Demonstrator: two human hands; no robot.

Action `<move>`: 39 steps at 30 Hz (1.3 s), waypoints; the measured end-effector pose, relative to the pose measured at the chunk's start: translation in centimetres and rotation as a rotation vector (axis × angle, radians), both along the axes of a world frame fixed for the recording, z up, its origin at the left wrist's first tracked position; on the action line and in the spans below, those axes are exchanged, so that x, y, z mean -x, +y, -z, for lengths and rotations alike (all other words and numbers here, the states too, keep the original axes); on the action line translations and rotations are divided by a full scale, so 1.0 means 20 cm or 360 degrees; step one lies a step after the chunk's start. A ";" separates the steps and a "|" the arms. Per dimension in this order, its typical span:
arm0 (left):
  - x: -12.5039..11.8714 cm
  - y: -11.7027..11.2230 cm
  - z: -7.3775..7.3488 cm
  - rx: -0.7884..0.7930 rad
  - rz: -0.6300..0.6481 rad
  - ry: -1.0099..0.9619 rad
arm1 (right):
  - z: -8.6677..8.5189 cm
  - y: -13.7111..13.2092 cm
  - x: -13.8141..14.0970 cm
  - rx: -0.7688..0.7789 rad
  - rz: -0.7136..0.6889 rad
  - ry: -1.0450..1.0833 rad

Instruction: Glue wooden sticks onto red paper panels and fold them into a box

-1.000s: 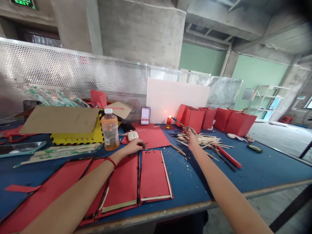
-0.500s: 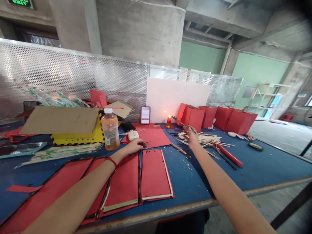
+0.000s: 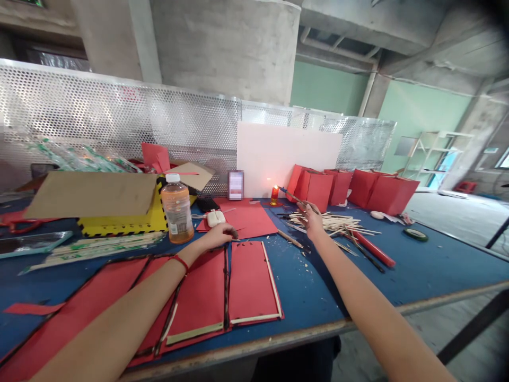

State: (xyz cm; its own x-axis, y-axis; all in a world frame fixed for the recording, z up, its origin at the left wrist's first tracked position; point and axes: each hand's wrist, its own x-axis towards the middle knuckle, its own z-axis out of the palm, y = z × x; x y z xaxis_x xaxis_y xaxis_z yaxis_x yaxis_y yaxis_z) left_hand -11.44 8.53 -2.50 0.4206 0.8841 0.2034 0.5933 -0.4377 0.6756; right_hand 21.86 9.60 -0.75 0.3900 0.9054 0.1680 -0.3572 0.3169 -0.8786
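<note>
My left hand (image 3: 220, 234) is closed and rests on the far end of a row of red paper panels (image 3: 207, 289) framed with thin sticks on the blue table (image 3: 417, 265); a small dark thing shows at its fingertips. My right hand (image 3: 312, 220) is stretched out and grips a thin stick (image 3: 295, 198) whose far tip reaches the flame of a small red candle (image 3: 274, 194). Just right of that hand lies a pile of pale wooden sticks (image 3: 338, 223).
An orange drink bottle (image 3: 177, 210), a yellow box with a cardboard flap (image 3: 119, 204) and a white earbud case (image 3: 216, 217) stand left of the candle. Red paper boxes (image 3: 353, 191) line the back. A red rod (image 3: 374, 252) and tape roll (image 3: 415, 234) lie right.
The view has tilted slightly, so everything sits a little lower and left. Both hands keep their places; the stick stays at the candle flame.
</note>
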 end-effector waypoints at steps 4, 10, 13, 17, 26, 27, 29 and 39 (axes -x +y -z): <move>0.00 0.00 0.00 -0.0003 -0.0013 -0.0008 | -0.01 -0.01 0.01 0.0021 0.0014 0.0022; 0.00 -0.02 0.00 -0.0023 0.0005 0.0003 | 0.00 -0.01 0.00 -0.0006 0.0004 0.0000; 0.00 -0.03 -0.01 -0.0029 0.0031 0.0011 | 0.00 -0.01 0.00 -0.0009 0.0004 0.0002; 0.00 -0.02 -0.01 -0.0018 0.0036 0.0003 | 0.00 0.00 0.00 0.0000 0.0025 0.0006; 0.00 -0.03 -0.01 -0.0013 0.0040 -0.0004 | 0.01 0.01 0.00 -0.0006 0.0027 -0.0031; 0.00 -0.03 -0.01 -0.0011 0.0038 -0.0003 | 0.01 0.01 0.00 -0.0005 0.0027 -0.0028; 0.00 -0.03 -0.01 -0.0005 0.0039 0.0003 | 0.01 0.00 0.00 -0.0009 0.0019 -0.0028; 0.00 -0.01 0.00 -0.0008 0.0038 -0.0018 | 0.01 0.00 0.00 -0.0017 0.0006 -0.0022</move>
State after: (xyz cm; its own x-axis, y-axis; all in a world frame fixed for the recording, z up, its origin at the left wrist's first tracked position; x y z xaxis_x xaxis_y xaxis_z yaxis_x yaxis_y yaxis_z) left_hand -11.44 8.25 -2.48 0.4393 0.8728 0.2127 0.5749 -0.4551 0.6800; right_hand 21.89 9.69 -0.94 0.3910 0.9020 0.1831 -0.3436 0.3276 -0.8801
